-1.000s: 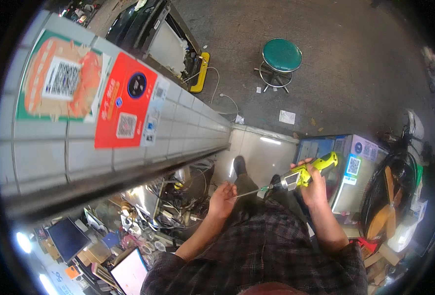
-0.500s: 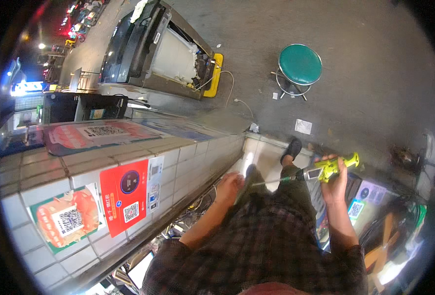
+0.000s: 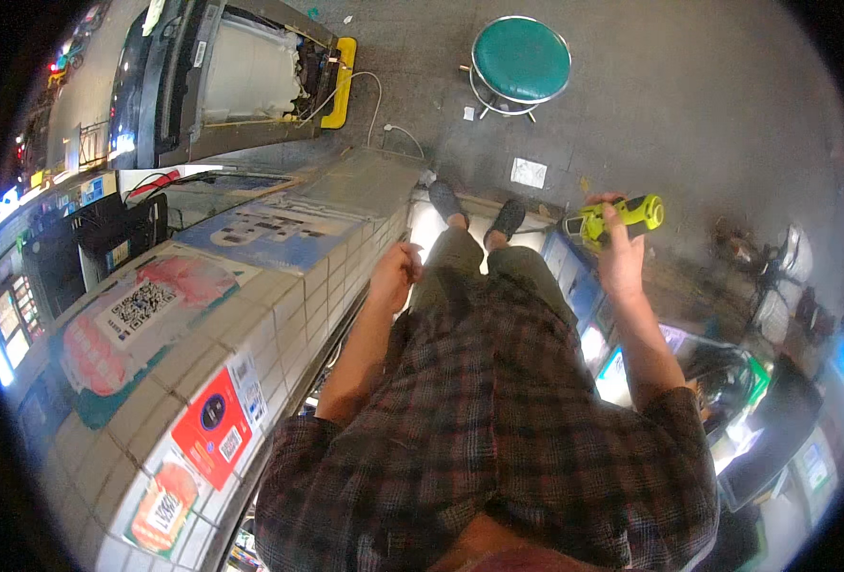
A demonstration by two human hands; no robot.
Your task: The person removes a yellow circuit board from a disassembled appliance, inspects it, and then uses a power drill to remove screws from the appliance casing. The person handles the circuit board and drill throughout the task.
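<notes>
Raised over the floor's edge on the right, my right hand [image 3: 620, 262] is closed round a lime-green and black hand-held power tool [image 3: 589, 225] that looks like a cordless drill. Its body lies sideways in my grip, and I see no shaft or bit on it clearly. My left hand [image 3: 398, 274] hangs beside the tiled counter [image 3: 322, 291], in front of my thigh, with its fingers curled in. Whether something small sits in those fingers is hidden.
A round green stool [image 3: 522, 59] with metal legs stands ahead on the grey floor, near a white paper [image 3: 528, 173]. A large opened appliance with a yellow edge [image 3: 341, 84] lies at the far left, its cable trailing. Cluttered goods and a dark panel [image 3: 774, 429] crowd the right.
My view has swung, and I have moved nearer to the stool side. The tool's long thin shaft, seen before pointing at my left hand, no longer shows. My left hand has curled in more.
</notes>
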